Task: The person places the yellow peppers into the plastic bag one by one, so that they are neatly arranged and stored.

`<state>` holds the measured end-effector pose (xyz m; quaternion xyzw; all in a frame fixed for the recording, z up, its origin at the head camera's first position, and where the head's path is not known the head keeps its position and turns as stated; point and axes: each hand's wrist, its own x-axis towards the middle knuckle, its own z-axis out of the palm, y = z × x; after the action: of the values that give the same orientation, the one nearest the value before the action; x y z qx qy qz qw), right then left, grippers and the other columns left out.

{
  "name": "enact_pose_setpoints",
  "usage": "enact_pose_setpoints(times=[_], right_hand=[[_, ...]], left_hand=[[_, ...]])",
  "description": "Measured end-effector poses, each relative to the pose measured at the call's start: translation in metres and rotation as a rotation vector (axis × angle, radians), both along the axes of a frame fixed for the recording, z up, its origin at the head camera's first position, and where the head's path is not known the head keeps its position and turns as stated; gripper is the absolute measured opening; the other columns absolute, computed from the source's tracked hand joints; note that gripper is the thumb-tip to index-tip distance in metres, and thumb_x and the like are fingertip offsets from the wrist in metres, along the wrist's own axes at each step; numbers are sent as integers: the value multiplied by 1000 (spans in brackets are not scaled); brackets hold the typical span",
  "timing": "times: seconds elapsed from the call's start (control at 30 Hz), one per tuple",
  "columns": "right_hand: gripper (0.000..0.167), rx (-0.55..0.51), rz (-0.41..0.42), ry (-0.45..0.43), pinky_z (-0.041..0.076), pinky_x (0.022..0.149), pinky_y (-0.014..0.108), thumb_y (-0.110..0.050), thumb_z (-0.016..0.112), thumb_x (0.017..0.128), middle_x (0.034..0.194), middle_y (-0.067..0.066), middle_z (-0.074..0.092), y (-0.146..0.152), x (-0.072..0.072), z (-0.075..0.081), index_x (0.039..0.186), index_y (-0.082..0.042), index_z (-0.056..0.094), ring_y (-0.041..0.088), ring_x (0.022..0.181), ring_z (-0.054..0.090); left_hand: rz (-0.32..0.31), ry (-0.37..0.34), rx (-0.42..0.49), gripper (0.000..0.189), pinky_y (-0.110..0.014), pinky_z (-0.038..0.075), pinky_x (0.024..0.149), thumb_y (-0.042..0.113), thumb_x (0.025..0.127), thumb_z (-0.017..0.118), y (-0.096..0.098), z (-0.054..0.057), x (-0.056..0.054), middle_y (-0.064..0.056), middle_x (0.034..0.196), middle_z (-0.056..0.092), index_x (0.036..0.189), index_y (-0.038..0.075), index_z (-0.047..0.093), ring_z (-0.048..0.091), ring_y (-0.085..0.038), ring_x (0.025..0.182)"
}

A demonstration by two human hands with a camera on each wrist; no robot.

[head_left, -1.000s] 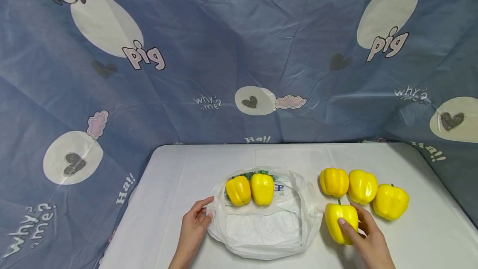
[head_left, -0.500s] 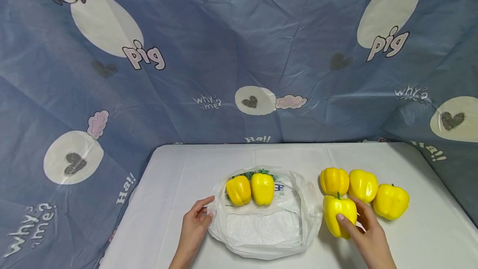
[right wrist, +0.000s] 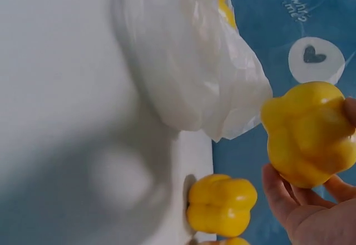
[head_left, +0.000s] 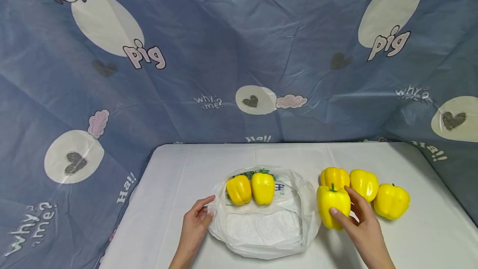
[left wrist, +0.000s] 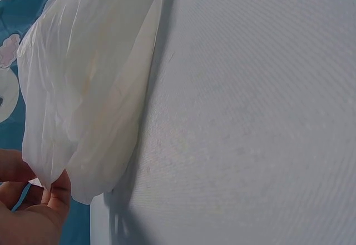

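Note:
A white plastic bag (head_left: pixel 261 252) stands with its mouth spread wide on the table, two yellow bell peppers lying inside toward the back. My left hand (head_left: pixel 196 223) pinches the bag's left rim between thumb and fingers; in the left wrist view the thin film (left wrist: pixel 89 89) bunches at the fingertips. Just beyond the bag's right side, my right hand (head_left: pixel 358 223) grips a yellow bell pepper (head_left: pixel 332 209), its green stem upward. In the right wrist view that held pepper (right wrist: pixel 306 134) is raised above the table, close by the bag's edge.
Behind the right hand, three more yellow bell peppers rest in a row: one at the left (head_left: pixel 335 176), one in the middle (head_left: pixel 364 184) and one at the right (head_left: pixel 391 201). A blue printed cloth (head_left: pixel 239 53) hangs behind the white-covered table (head_left: pixel 179 165).
My right hand has moved the gripped bell pepper up and leftward, nearer the bag, and it now overlaps the leftmost pepper of the row. The left hand keeps its place on the rim.

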<state>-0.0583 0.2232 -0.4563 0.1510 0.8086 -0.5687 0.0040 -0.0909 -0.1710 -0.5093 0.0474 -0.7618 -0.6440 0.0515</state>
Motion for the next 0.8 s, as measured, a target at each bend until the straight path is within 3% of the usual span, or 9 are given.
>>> enact_pose_setpoints(times=[0.17,0.4,0.8], right_hand=[[78,18,29,113,39,83,6,-37,69,92,153,7,29,-2,-1,3,155,-16,27,25,128,39],[73,20,57,206,43,84,10,-30,70,92,148,5,38,-8,-4,6,153,-18,32,5,118,43],[66,-73,128,285,45,88,15,-23,71,91,147,3,39,-23,-19,9,148,-20,38,13,121,44]], left_hand=[[-11,8,3,42,-18,46,76,-13,85,61,0,-1,-1,-13,119,62,124,2,66,53,-24,94],[-11,6,2,43,-17,44,75,-14,84,61,1,0,-1,-13,118,62,123,2,66,52,-22,94],[5,-18,-10,42,-19,47,73,-13,83,62,1,-2,-2,-10,114,63,120,6,69,54,-25,92]])
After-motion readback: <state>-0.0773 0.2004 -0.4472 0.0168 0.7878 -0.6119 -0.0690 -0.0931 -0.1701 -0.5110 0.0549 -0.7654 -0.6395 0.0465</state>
